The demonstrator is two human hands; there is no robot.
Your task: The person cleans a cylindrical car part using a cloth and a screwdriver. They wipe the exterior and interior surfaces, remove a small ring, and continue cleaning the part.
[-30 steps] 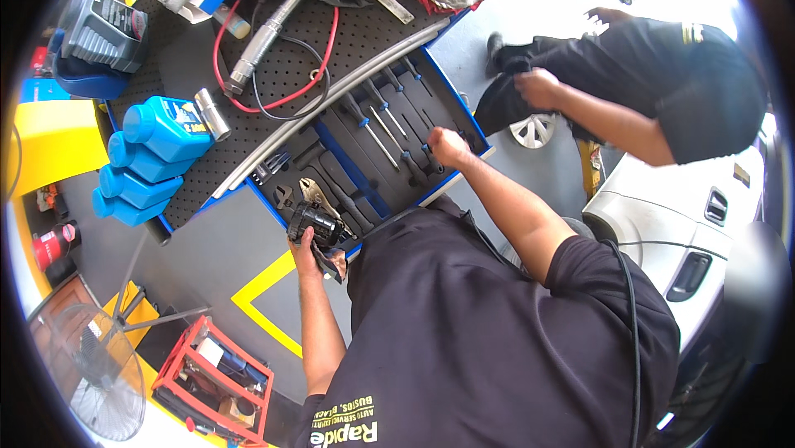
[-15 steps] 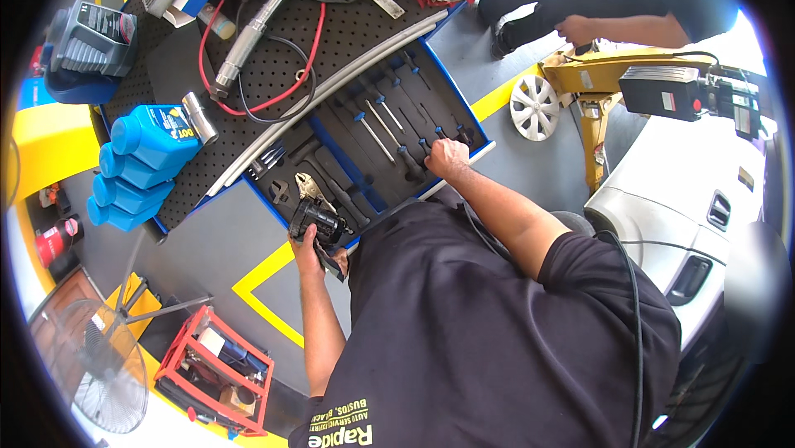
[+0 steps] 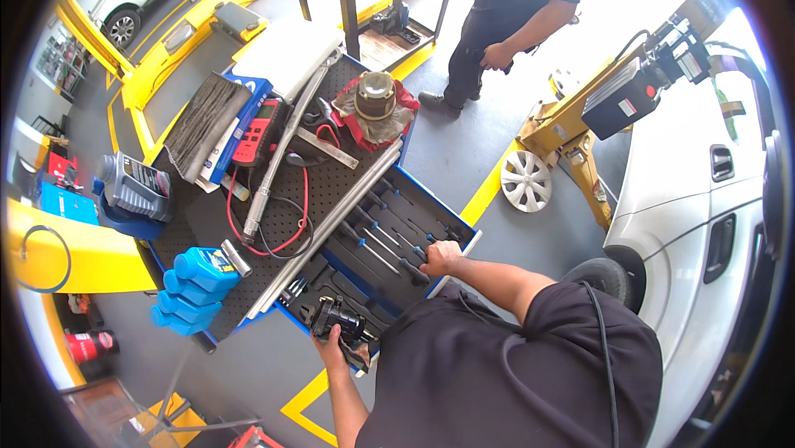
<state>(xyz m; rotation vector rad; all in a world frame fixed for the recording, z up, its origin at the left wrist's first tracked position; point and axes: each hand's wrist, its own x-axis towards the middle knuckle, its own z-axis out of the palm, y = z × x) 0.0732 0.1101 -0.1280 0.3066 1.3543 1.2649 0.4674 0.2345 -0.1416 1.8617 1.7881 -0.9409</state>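
My left hand [image 3: 334, 351] grips a black power tool [image 3: 339, 321] at the near corner of the open blue tool drawer [image 3: 464, 228]. My right hand [image 3: 440, 258] rests closed on the handles of screwdrivers [image 3: 383, 233] that lie in a row in the drawer's black insert; which handle it holds I cannot tell. Pliers and other hand tools [image 3: 308, 291] lie in the drawer's left part, beside the power tool.
The cart's perforated top [image 3: 331, 187] carries a red meter [image 3: 259, 131], red cable, long metal bars [image 3: 277, 156], a round part on a red rag [image 3: 374, 100] and blue bottles [image 3: 199, 276]. Another person [image 3: 517, 9] stands beyond. A white car [image 3: 704, 224], hubcap [image 3: 526, 181] and yellow lift arm [image 3: 571, 125] are at right.
The view has tilted up, bringing more of the cart top and the standing person into sight. My right hand has stayed on the screwdrivers and my left on the power tool.
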